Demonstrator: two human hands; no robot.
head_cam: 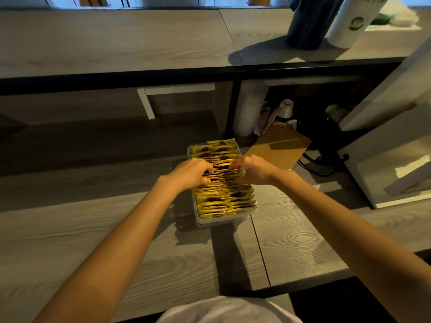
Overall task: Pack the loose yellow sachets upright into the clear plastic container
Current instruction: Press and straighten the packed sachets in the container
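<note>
From my feed, the container [224, 220] sits about mid-tabletop [93, 229], right on the seam between two panels, and it's packed front to back with yellow sachets [224, 197] standing on edge. Both hands are down in the middle of the row. Left hand [191, 172] has its fingers curled into the sachets, right hand [253, 170] is pinching a few tops. A brown board [279, 148] lies just beyond, toward the far right.

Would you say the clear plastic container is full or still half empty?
Full: the clear plastic container holds upright yellow sachets from end to end, both hands pressing into the middle.
</note>
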